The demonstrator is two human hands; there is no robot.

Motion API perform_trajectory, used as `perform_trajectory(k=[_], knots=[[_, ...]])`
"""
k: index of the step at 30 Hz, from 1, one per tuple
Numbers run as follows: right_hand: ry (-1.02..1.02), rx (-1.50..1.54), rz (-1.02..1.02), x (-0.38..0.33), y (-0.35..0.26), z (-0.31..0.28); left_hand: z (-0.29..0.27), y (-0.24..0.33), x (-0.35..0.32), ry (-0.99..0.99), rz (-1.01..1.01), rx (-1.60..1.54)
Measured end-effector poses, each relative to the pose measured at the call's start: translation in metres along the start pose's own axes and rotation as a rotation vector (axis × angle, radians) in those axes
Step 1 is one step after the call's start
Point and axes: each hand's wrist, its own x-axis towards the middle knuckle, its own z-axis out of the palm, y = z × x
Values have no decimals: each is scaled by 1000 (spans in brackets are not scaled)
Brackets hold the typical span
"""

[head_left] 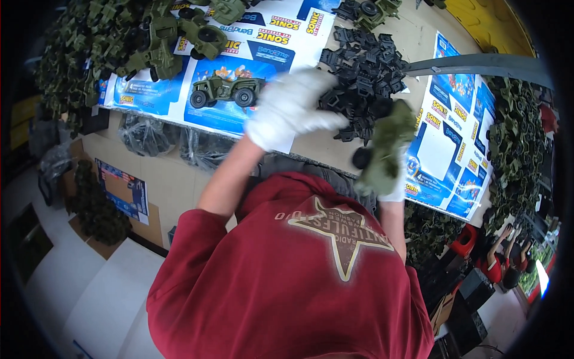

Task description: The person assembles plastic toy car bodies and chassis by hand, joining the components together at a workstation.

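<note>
My left hand, in a white glove and blurred by motion, is between a green toy vehicle and a heap of small black plastic parts. Its thumb stands apart from the fingers, and I see nothing in it. On the right, my gloved right hand grips another green toy vehicle, tilted on end and smeared by motion. The vehicle covers most of that hand's fingers. The first vehicle stands on its black wheels on a printed blue-and-white cardboard sheet.
Many green toy vehicles are piled at the far left, with more at the right. A grey metal bar crosses the upper right above a second printed sheet. Clear plastic bags hang below the table's near edge.
</note>
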Motion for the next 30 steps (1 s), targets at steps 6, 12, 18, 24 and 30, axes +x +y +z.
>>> perform_trajectory(k=[6, 12, 18, 24, 30], knots=[[315, 667, -179, 37, -65, -40, -56, -91, -48, -128, -401, 687], [85, -1174, -726, 90, 8, 56, -13, -110, -95, 20, -59, 547], [-185, -2175, -709, 158, 20, 116, 0, -97, -129, 129, 24, 775], [-297, -2043, -738, 181, 14, 116, 5, -63, -86, 563, -1014, -561], [-209, -1474, -934, 183, 5, 114, 50, -53, -19, 495, -915, -96]])
